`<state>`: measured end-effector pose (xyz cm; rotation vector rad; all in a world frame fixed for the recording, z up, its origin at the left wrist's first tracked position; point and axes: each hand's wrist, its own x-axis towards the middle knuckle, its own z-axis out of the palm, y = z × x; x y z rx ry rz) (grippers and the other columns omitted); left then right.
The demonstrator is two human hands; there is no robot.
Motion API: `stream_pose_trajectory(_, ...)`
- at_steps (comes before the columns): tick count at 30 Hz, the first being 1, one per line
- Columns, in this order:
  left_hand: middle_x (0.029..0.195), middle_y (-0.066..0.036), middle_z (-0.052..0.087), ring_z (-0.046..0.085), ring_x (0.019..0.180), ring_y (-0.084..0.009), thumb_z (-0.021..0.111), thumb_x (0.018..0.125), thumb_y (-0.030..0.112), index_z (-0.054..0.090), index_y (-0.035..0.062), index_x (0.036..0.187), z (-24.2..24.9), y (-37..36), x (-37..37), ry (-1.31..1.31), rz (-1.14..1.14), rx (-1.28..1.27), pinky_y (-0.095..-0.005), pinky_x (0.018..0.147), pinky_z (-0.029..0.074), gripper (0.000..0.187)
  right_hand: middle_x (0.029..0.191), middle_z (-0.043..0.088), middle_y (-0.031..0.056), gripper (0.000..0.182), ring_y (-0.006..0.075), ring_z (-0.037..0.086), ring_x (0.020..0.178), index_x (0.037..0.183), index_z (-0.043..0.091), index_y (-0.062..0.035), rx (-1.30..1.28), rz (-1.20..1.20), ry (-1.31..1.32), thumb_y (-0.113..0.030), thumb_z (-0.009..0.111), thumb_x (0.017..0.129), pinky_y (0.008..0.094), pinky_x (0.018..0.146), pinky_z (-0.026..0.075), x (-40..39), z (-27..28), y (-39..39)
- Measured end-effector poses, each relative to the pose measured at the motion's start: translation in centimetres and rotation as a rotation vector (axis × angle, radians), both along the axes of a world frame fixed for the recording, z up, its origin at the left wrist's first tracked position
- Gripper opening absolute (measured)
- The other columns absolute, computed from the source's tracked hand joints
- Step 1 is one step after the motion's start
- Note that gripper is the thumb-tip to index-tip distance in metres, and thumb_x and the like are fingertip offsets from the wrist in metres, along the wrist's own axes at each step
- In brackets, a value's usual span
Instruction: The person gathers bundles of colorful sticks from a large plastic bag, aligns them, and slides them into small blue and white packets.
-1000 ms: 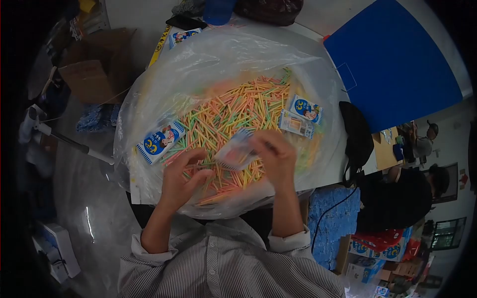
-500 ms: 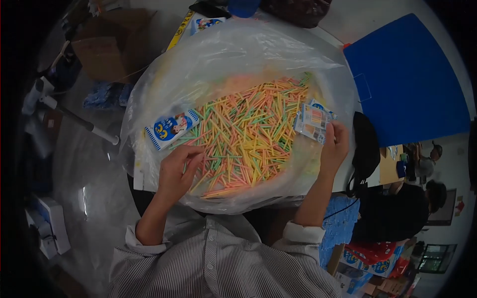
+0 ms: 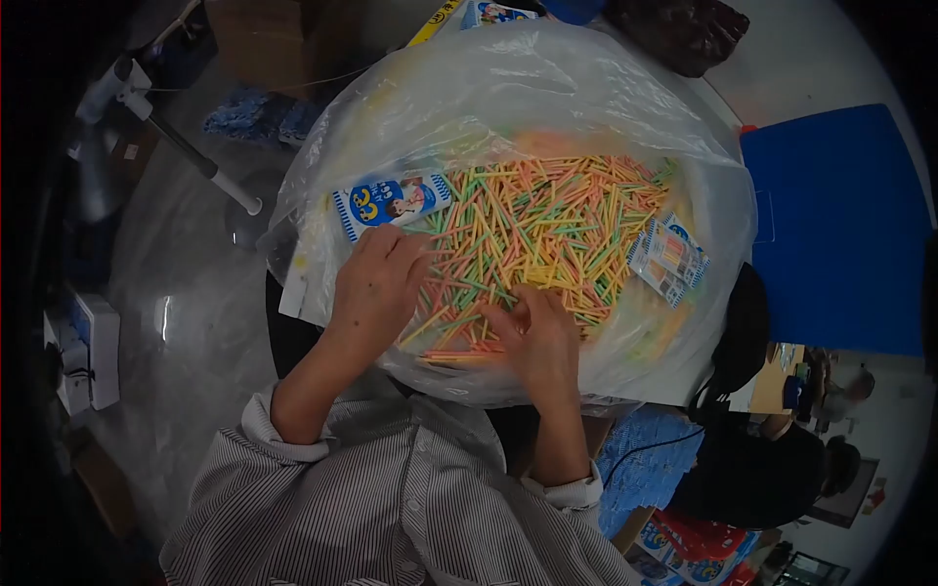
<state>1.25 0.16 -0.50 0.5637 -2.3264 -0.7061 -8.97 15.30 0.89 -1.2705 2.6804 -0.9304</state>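
Observation:
A large clear plastic bag [image 3: 440,88] lies opened out on the table, with a heap of thin pink, yellow and green sticks [image 3: 528,215] in it. My left hand [image 3: 379,285] is over the left edge of the heap, just below a blue and white packet [image 3: 393,203]; its fingers are bent and whatever is under them is hidden. At the heap's near edge is my right hand [image 3: 535,337], thumb and fingers curved apart, touching the sticks, with nothing plainly held. Small clear packets with striped ends [image 3: 668,258] rest on the bag at the right.
A blue panel [image 3: 835,225] stands at the right, near a black item [image 3: 740,332]. A person in black [image 3: 752,479] is at the lower right, by blue packets [image 3: 645,459]. At the left are a metal pole [image 3: 186,146] and a cardboard box [image 3: 259,44].
My right hand has left the small packets and moved left to the heap's near edge. My left hand has moved up towards the blue and white packet. The whole view has shifted.

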Motion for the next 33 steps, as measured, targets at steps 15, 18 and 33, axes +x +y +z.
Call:
stream_pose_trajectory(15, 0.065, -0.009, 0.048, 0.052, 0.064, -0.0262, 0.058, 0.071, 0.015, 0.058, 0.0015, 0.067, -1.1, 1.3, -2.4, -0.066, -0.214, 0.149, -0.0367, 0.056, 0.04, 0.014, 0.054, 0.053, 0.0099, 0.017, 0.0142, 0.051, 0.047, 0.082, 0.055, 0.0024, -0.043, -0.071, -0.641, -0.013, 0.06, 0.076, 0.0267, 0.044, 0.038, -0.9, -0.5, -1.7)
stream_pose_trajectory(18, 0.063, -0.009, 0.047, 0.051, 0.063, -0.0267, 0.058, 0.072, 0.013, 0.059, 0.0016, 0.069, -1.0, 1.7, -1.9, 0.005, -0.186, 0.189, -0.037, 0.057, 0.039, 0.012, 0.057, 0.053, 0.0095, 0.017, 0.0142, 0.051, 0.046, 0.085, 0.055, 0.002, -0.19, -0.048, -0.599, -0.012, 0.06, 0.076, 0.0263, 0.044, 0.038, -0.1, -1.2, -1.7)
stream_pose_trajectory(33, 0.074, -0.01, 0.053, 0.053, 0.071, -0.027, 0.06, 0.071, 0.01, 0.059, 0.0005, 0.08, -1.4, 0.4, 2.0, -0.104, -0.12, 0.224, -0.0352, 0.062, 0.044, 0.013, 0.106, 0.049, 0.014, 0.031, 0.0326, 0.048, 0.094, 0.109, 0.05, -0.0062, 0.118, 0.073, 0.139, -0.021, 0.05, 0.082, 0.041, 0.081, 0.038, -3.0, -0.5, -5.3)
